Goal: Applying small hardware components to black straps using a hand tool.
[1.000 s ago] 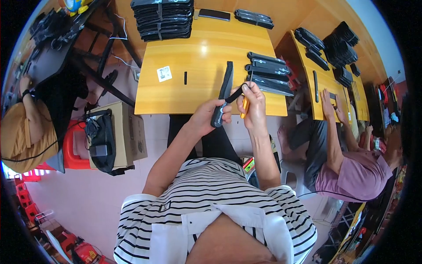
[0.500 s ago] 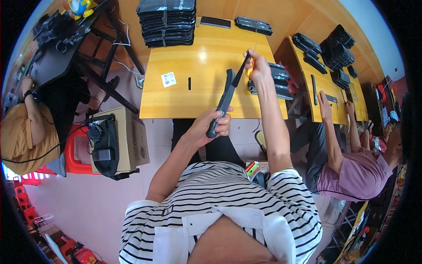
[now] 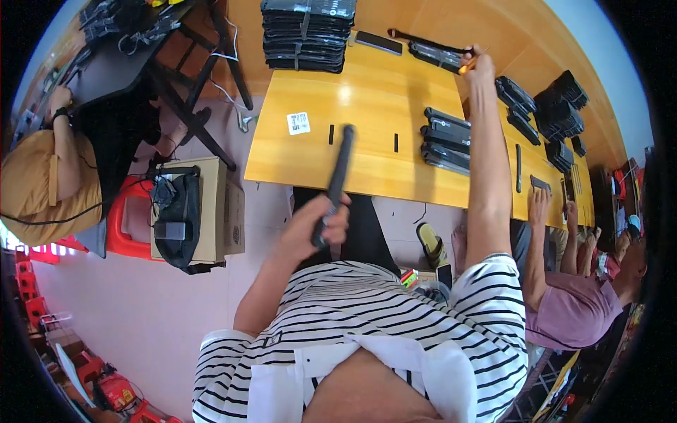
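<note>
My left hand (image 3: 321, 222) is closed round the lower end of a long, slim black bar (image 3: 341, 161), tilted upward over the near edge of the table and blurred by motion. At the far right of the table, my right hand (image 3: 481, 65) is raised and closed on an orange-handled tool (image 3: 465, 68) with a thin tip. From the same fingers a black strap (image 3: 427, 39) stretches out to the left, above a small stack of packed black pieces (image 3: 436, 56). Two short black strips (image 3: 331, 134) lie on the yellow tabletop (image 3: 303, 166).
A tall bundle of black packages (image 3: 307, 42) stands at the back left, beside a dark flat phone-like slab (image 3: 379, 43). More black packages (image 3: 446, 141) lie by my right forearm. A white label (image 3: 298, 123) is on the table. People work at both sides; a carton (image 3: 211, 211) stands left.
My right hand has moved up and right, carrying the strap away from the bar. My left hand has drawn the bar lower. A second short strip now shows on the table. The view has shifted.
</note>
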`<control>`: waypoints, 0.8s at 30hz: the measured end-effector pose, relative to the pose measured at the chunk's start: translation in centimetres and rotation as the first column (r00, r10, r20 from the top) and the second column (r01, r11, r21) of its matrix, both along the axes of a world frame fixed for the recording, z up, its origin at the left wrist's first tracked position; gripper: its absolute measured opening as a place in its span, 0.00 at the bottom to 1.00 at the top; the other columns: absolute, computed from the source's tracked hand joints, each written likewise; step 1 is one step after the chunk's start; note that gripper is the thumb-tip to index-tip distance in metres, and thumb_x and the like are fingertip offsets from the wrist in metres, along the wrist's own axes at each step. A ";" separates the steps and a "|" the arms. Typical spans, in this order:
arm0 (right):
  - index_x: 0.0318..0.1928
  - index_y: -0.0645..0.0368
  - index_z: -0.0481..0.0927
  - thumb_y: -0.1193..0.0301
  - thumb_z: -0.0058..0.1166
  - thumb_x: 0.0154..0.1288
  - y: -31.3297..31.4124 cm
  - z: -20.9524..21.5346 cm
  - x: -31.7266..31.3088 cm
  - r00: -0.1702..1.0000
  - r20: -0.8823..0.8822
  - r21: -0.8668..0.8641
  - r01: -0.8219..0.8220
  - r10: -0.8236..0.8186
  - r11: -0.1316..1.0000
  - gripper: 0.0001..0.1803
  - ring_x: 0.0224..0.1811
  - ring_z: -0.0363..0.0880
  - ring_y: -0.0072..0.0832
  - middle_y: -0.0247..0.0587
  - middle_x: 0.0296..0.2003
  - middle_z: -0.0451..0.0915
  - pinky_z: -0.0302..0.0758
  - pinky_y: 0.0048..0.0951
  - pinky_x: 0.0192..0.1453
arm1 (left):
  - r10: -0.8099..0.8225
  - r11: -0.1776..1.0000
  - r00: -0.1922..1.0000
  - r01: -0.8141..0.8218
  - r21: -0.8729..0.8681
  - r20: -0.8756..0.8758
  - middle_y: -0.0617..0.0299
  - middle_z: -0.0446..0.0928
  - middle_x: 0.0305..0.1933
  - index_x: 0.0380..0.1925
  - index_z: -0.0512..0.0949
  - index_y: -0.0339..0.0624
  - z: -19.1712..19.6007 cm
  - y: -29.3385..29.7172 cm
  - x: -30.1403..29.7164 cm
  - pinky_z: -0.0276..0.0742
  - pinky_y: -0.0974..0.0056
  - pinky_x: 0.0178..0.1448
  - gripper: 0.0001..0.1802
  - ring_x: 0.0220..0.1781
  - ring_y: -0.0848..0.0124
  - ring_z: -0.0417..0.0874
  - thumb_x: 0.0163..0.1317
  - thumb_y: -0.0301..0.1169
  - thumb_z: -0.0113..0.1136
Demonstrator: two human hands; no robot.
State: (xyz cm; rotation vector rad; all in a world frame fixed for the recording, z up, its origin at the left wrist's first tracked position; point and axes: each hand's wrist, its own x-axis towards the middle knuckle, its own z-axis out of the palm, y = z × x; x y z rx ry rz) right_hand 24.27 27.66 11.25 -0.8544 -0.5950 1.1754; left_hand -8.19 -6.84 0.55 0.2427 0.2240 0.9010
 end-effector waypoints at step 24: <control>0.34 0.60 0.78 0.77 0.60 0.52 -20.1 -1.4 -6.1 0.771 0.551 -0.084 -0.328 0.318 0.941 0.08 0.16 0.67 0.09 0.29 0.21 0.74 0.57 0.09 0.14 | 0.722 0.595 -0.417 -0.034 0.803 -0.552 0.50 0.71 0.45 0.48 0.70 0.32 -2.2 10.4 -3.7 0.67 0.60 0.52 0.24 0.46 0.60 0.73 0.52 0.32 0.61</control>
